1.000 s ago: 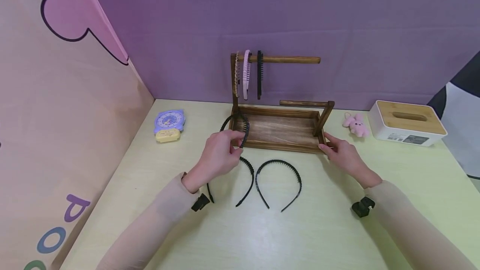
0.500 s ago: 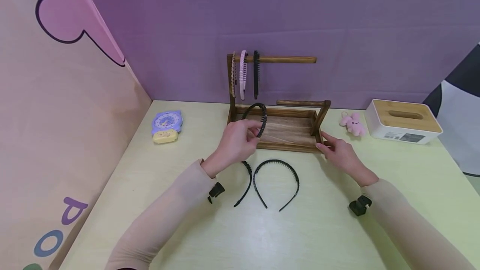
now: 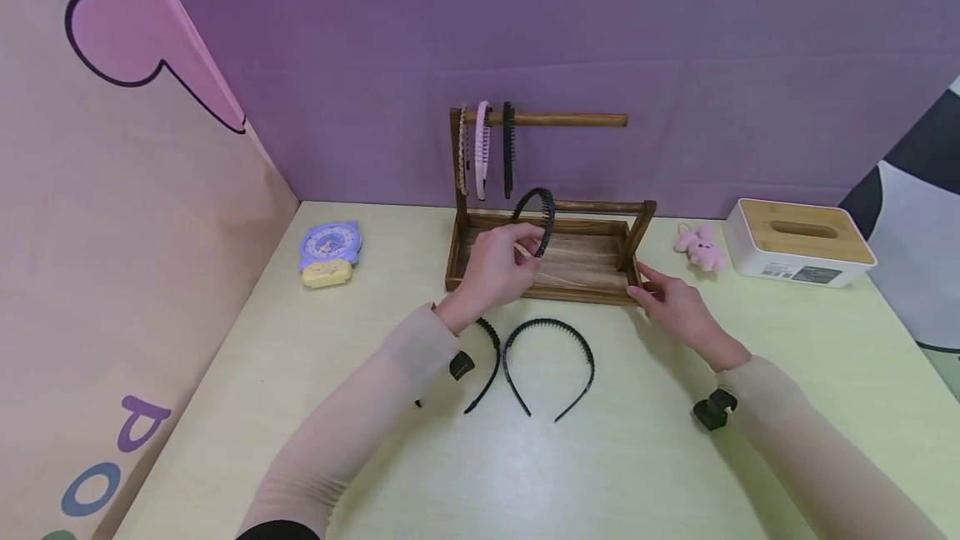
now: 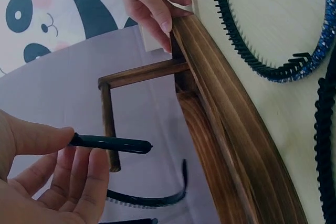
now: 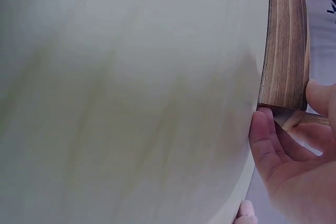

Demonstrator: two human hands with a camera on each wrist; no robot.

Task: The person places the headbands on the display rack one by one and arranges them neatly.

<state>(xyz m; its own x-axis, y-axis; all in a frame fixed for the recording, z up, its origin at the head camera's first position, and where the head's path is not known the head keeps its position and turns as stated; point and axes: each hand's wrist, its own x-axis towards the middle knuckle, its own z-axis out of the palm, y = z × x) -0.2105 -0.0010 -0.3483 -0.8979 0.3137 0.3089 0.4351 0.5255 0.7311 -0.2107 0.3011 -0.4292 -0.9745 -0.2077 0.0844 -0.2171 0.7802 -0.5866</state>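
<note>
My left hand pinches a black toothed headband near one end. Its arch overlaps the left end of the lower peg of a wooden rack in the head view. The left wrist view shows the held headband's tip between thumb and fingers. My right hand grips the right end of the rack's tray; in the right wrist view, fingers and thumb lie around its corner. From the upper peg hang a beige braided headband, a pink one and a black one.
Before the rack lie a dark headband and another, partly hidden by my left arm. A blue-and-yellow clock-like item sits to the left. To the right are a pink plush toy and a white tissue box with wooden lid.
My left hand has carried the black headband rightward and up, from the tray's left end toward the lower peg. My right hand keeps its grip on the rack.
</note>
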